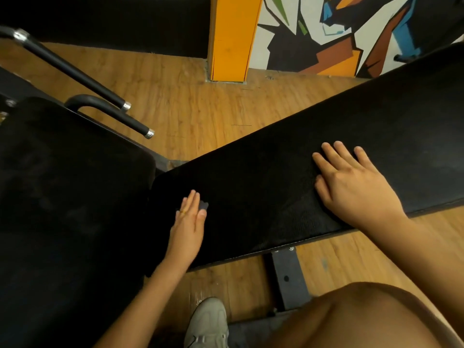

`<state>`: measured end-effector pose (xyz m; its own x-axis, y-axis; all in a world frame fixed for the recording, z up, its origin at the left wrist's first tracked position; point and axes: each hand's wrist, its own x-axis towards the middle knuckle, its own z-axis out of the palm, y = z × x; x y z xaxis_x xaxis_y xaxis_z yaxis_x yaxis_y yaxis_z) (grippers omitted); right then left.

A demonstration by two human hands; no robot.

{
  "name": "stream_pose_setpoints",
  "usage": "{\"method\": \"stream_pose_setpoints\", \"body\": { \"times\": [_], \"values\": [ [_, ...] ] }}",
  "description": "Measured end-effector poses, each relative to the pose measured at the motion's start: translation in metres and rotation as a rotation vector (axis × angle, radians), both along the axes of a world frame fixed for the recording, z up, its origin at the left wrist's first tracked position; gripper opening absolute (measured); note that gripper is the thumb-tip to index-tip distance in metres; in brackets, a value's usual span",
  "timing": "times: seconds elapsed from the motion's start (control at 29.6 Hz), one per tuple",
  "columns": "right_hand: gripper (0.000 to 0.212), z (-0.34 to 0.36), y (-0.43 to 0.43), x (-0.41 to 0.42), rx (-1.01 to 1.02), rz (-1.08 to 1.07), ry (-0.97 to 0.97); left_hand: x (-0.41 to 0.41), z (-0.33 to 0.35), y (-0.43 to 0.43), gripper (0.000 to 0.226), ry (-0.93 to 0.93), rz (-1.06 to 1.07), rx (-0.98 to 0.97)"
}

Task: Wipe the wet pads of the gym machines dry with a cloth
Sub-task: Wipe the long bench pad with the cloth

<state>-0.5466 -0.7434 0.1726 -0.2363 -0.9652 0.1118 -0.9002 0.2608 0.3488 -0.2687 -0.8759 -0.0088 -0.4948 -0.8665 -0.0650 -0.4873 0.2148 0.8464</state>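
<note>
- Black bench pad (276,172), its far end cut off at the right edge. Can't tell if it's wet.
- Right hand (351,187) flat mid-pad, grip spread.
- Left hand (188,222) at the pad's near-left end, fingers straight and together on a dark cloth (204,205). Only a corner peeks out.

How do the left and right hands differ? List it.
The left hand stands on edge at the end of the bench pad; the right hand lies flat, palm down, farther along. The left hand has fingers together, a dark scrap by its thumb; the right hand's fingers are spread, holding nothing. Both touch the pad.
</note>
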Motion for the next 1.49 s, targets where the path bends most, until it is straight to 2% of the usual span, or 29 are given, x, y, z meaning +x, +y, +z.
{"method": "stream_pose_setpoints", "body": {
  "times": [0.17,0.3,0.54,0.68,0.84,0.91,1.05,1.15,1.28,1.39,1.49],
  "values": [
    [0.061,0.0,0.0,0.0,-0.019,0.003,-0.005,-0.019,0.006,-0.122,0.052,-0.089,0.084,0.118],
    [0.061,0.0,0.001,0.0,-0.016,-0.004,-0.019,-0.019,0.001,-0.151,0.053,-0.149,0.081,0.169],
    [0.063,0.001,0.001,0.002,-0.009,-0.007,-0.024,0.039,-0.027,-0.085,0.052,-0.119,-0.014,0.061],
    [0.063,0.002,0.001,0.003,-0.01,-0.011,-0.03,0.064,-0.028,-0.015,0.052,-0.004,-0.011,0.033],
    [0.064,0.003,0.0,0.004,-0.001,-0.012,-0.042,0.01,0.004,0.015,0.05,0.024,-0.106,-0.074],
    [0.063,0.002,0.0,0.003,-0.006,-0.01,-0.034,-0.02,0.014,-0.004,0.05,0.009,-0.059,-0.082],
    [0.064,0.003,0.0,0.004,-0.002,-0.011,-0.044,-0.078,0.042,-0.06,0.051,-0.048,0.027,0.028],
    [0.058,0.006,0.0,0.006,-0.003,-0.008,-0.048,-0.092,0.053,-0.06,0.051,-0.09,0.06,0.006],
    [0.053,0.006,0.001,0.004,0.004,-0.014,-0.044,-0.088,0.062,0.012,0.048,-0.017,0.046,-0.065],
    [0.053,0.007,0.001,0.005,0.01,-0.017,-0.038,-0.092,0.078,0.078,0.048,0.081,-0.053,-0.116],
    [0.055,0.006,-0.001,0.006,0.022,-0.025,-0.042,-0.098,0.087,0.112,0.049,0.096,-0.142,-0.18]
  ]
}}
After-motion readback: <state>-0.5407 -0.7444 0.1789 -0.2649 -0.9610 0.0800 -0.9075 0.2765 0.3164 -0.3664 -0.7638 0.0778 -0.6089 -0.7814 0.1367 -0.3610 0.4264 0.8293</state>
